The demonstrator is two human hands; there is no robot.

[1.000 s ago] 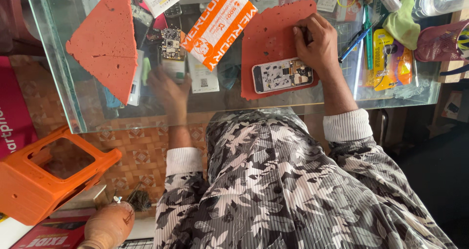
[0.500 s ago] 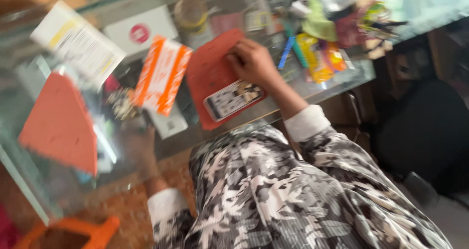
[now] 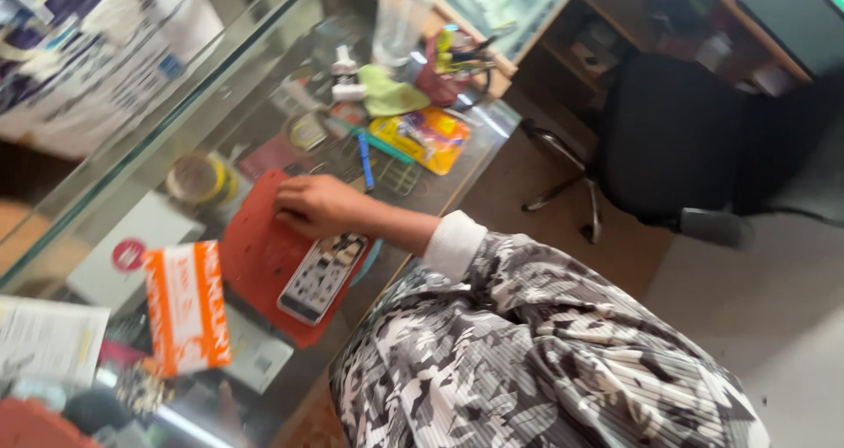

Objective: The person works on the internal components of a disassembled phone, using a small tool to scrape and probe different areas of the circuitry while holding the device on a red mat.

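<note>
Worktop [image 3: 132,149]: clear glass, glossy, reflective. Mat [image 3: 255,246] under the grip: orange-red rubbery sheet, matt. Opened phone [image 3: 321,276] just below the grip: bare metal and circuit parts exposed. Box [image 3: 185,305] left of the grip: orange and white card, smooth. Cloth [image 3: 391,92] beyond the grip: green, soft, matt.

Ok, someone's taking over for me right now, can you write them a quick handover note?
Right hand: flat on the red work mat, holding nothing, just above the opened phone.
Left hand: not in view.
The opened phone lies on the red work mat on the glass counter, insides facing up. An orange-and-white box lies to its left.
Done: phone is open.
Left: cannot tell from here.
</note>
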